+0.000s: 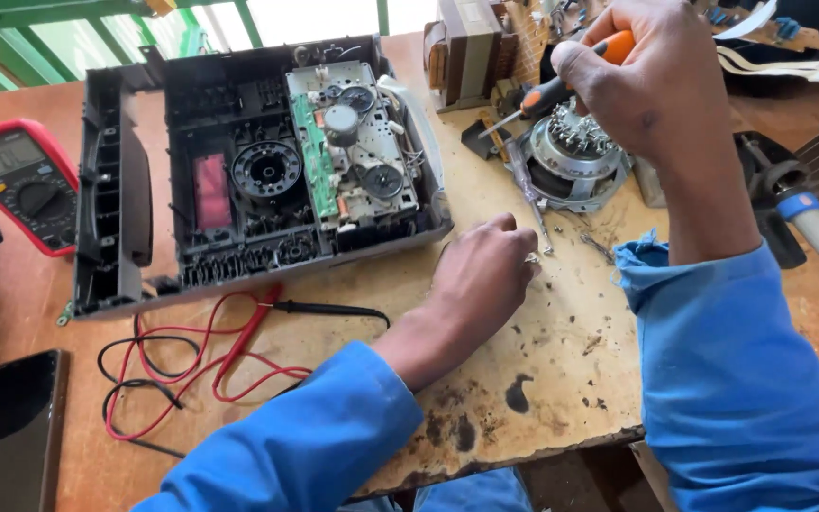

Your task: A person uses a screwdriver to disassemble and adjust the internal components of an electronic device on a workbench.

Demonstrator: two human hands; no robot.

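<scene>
Scorched and stained, the desk carries an opened cassette deck, while the left hand pinches a small screw and the right hand grips a screwdriver over a motor.

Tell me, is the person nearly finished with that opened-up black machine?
Done: the black machine lies open, its wheels and green circuit board showing. In hand: the right hand holds an orange-handled screwdriver above a round metal motor part, while the left hand pinches something small, perhaps a screw, on the wooden table. Left: the machine has no cover on, and the red meter lies unused.
</scene>
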